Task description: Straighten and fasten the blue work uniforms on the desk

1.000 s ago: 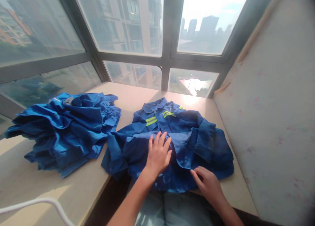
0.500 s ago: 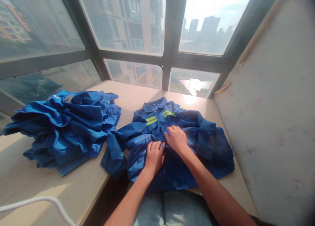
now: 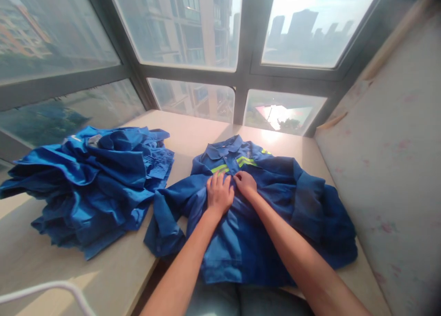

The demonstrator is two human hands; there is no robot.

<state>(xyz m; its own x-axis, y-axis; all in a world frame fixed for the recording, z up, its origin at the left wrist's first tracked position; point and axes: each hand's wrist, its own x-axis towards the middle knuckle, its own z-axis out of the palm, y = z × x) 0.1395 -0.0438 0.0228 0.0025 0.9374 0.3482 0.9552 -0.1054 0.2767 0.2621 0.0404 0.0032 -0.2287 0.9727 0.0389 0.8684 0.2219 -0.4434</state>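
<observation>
A blue work shirt with yellow-green reflective stripes lies flat on the light wooden tabletop, collar away from me. Both hands rest side by side on its chest, just below the stripes. My left hand lies palm down with its fingers together on the cloth. My right hand has its fingers curled in, pinching the shirt's front edge. The shirt's left sleeve trails toward the table's front edge, and its right sleeve is folded across the body.
A heap of crumpled blue garments sits on the left of the tabletop. Large windows run behind the table, and a pale wall stands close on the right. A white curved rod shows at the lower left.
My right hand came up from the shirt's hem to its chest and met the left hand, which also slid up toward the collar. The camera shifted slightly.
</observation>
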